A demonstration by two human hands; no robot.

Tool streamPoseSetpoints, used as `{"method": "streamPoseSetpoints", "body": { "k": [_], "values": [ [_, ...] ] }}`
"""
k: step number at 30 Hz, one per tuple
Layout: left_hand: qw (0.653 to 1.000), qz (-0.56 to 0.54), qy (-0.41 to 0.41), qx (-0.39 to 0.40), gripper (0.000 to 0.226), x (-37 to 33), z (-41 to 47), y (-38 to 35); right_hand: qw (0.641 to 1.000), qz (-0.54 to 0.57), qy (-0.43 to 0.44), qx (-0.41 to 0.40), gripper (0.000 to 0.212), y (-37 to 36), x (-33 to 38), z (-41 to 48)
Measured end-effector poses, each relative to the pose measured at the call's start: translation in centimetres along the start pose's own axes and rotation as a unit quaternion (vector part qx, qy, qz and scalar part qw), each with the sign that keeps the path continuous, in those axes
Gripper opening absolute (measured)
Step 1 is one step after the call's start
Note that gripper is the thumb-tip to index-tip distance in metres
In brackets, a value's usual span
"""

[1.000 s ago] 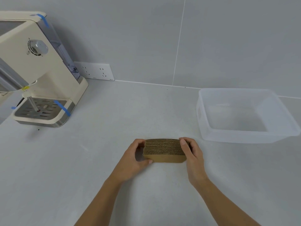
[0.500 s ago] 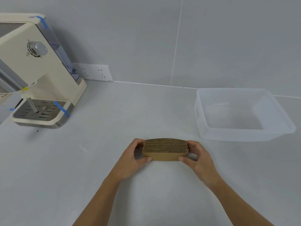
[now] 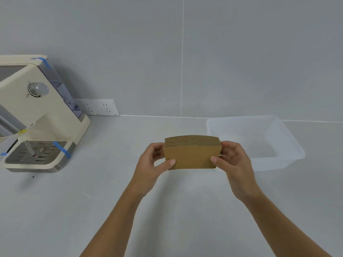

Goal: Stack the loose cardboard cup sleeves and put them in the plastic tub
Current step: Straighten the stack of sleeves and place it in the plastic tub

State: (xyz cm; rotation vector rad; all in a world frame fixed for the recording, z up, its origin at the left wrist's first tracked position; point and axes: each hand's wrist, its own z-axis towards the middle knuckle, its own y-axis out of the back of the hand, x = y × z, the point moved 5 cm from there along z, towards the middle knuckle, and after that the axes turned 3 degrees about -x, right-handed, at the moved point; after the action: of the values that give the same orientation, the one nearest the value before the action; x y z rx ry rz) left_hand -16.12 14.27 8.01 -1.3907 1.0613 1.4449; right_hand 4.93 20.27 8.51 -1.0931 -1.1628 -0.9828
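A squared-up stack of cardboard cup sleeves (image 3: pixel 192 152) is held above the middle of the pale counter (image 3: pixel 92 201), pinched at its left end by the left hand (image 3: pixel 152 165) and at its right end by the right hand (image 3: pixel 234 161), each grip with the thumb on the near face and fingers behind. The clear plastic tub (image 3: pixel 289 143) stands empty just beyond, toward the counter's right back edge. For a clean transfer, even pressure should probably be kept on both ends so no sleeve fans out, and the stack lowered flat inside the walls.

Matt corrugated cardboard sleeves (image 3: pixel 192 154) (ridged edges); translucent plastic tub (image 3: pixel 289 145).
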Motion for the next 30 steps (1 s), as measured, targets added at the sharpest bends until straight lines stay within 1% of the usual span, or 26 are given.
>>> {"method": "streamPoseSetpoints", "body": {
  "k": [2, 5, 9, 11, 12, 15, 18, 20, 22, 24, 26, 30],
  "values": [
    [1.0, -0.022, -0.005, -0.001, 0.045, -1.6, 1.2, -1.6, 0.999, 0.028, 0.011, -0.02, 0.035, 1.0, 1.5, 1.1],
    [0.999, -0.05, -0.009, -0.009, 0.036, -3.6, 2.9, -4.5, 0.997, 0.054, 0.017, -0.051, 0.033, 2.7, 3.6, 2.5],
    [0.995, -0.088, 0.038, -0.022, 0.039, -4.7, 5.2, -8.6, 0.992, 0.088, -0.006, -0.086, 0.026, 5.6, 5.5, 4.5],
    [0.993, -0.094, 0.071, -0.027, 0.044, -4.7, 6.1, -10.6, 0.99, 0.088, -0.043, -0.106, 0.019, 7.2, 5.5, 5.5],
    [0.991, -0.091, 0.09, -0.026, 0.042, -4.6, 6.7, -11.8, 0.987, 0.088, -0.069, -0.117, 0.016, 8.2, 5.3, 6.1],
    [0.985, -0.036, 0.167, -0.014, 0.028, -3.2, 8.2, -14.9, 0.973, 0.087, -0.173, -0.129, 0.009, 11.1, 3.8, 7.4],
    [0.969, 0.033, 0.244, 0.01, 0.034, -1.1, 9.5, -17.4, 0.953, 0.065, -0.262, -0.137, 0.011, 13.6, 2.2, 8.6],
    [0.958, 0.044, 0.282, 0.018, 0.038, 0.2, 10.3, -18.6, 0.945, 0.04, -0.294, -0.141, 0.01, 14.9, 1.2, 9.5],
    [0.95, 0.043, 0.308, 0.011, 0.037, 1.2, 10.9, -19.3, 0.938, 0.015, -0.319, -0.135, 0.018, 15.6, 0.2, 10.4],
    [0.944, 0.046, 0.327, -0.009, 0.034, 2.1, 11.5, -19.8, 0.933, -0.018, -0.339, -0.118, 0.033, 15.9, -0.7, 11.4],
    [0.939, 0.055, 0.337, -0.029, 0.03, 2.8, 12.0, -20.1, 0.93, -0.049, -0.346, -0.109, 0.041, 16.1, -1.3, 12.3],
    [0.938, 0.085, 0.332, -0.06, 0.022, 3.9, 13.1, -20.6, 0.928, -0.073, -0.346, -0.115, 0.042, 16.4, -2.6, 14.0]
  ]
}}
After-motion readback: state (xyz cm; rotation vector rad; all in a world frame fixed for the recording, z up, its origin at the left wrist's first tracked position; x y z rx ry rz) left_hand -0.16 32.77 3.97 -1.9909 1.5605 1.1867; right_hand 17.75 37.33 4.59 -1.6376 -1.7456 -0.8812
